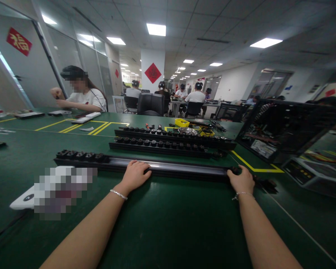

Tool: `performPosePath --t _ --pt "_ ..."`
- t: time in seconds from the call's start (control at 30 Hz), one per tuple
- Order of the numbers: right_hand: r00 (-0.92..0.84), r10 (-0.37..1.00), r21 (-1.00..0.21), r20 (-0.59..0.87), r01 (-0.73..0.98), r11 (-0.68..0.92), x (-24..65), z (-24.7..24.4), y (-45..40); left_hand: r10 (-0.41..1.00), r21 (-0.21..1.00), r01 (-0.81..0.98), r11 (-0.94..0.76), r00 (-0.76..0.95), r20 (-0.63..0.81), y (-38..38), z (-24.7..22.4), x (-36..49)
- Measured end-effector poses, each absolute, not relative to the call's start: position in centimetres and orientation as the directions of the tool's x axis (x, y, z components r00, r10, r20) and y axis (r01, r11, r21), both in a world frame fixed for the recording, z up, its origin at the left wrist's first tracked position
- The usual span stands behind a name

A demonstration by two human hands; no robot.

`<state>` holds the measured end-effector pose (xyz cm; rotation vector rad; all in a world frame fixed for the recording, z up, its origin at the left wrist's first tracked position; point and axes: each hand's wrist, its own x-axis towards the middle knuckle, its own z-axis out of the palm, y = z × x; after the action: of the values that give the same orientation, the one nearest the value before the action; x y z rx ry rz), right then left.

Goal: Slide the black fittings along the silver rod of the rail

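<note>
A long black power strip housing lies crosswise on the green table in front of me. Several black socket modules sit in its left part, while the middle is a bare, shiny channel. My left hand grips the housing left of its middle, the fingers over the far side and the thumb near the front edge. At the right end, my right hand holds the strip between thumb and curled fingers; small dark parts there are partly hidden. Beyond it lie two similar strips filled with sockets.
A white power bank-like device lies at left, partly blurred, with a cable. An open computer case and a power supply box stand at right. Yellow trays sit behind the strips. A person sits across the table.
</note>
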<state>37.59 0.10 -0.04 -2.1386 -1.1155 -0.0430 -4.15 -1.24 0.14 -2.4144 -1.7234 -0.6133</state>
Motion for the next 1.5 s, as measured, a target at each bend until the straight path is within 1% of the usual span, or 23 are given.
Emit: performPosePath --t 0.13,0.3,0.57,0.83,1.2,1.5 --pt "0.623 0.714 -0.572 0.318 0.727 -0.38 37.5 0.2 0.0 0.881 0.141 0.928 -0.346 0.269 0.39 -1.3 0.1 -4.1" --pt "0.649 0.707 -0.596 0.281 0.695 -0.401 37.6 0.2 0.0 0.877 0.14 0.925 -0.352 0.274 0.395 -1.3 0.3 -4.2" --pt "0.65 0.695 -0.609 0.309 0.696 -0.38 38.1 0.0 0.2 0.887 0.145 0.929 -0.342 0.268 0.376 -1.4 0.4 -4.1" --pt "0.668 0.694 -0.612 0.269 0.674 -0.412 38.4 0.2 0.1 0.884 0.142 0.928 -0.346 0.271 0.381 -1.3 0.4 -4.1" --pt "0.677 0.68 -0.652 0.281 0.655 -0.382 38.9 -0.2 0.3 0.885 0.15 0.926 -0.346 0.269 0.38 -1.3 0.4 -4.1" --pt "0.689 0.672 -0.645 0.271 0.648 -0.405 38.6 0.1 -0.1 0.884 0.144 0.926 -0.349 0.275 0.377 -1.3 0.4 -4.1"
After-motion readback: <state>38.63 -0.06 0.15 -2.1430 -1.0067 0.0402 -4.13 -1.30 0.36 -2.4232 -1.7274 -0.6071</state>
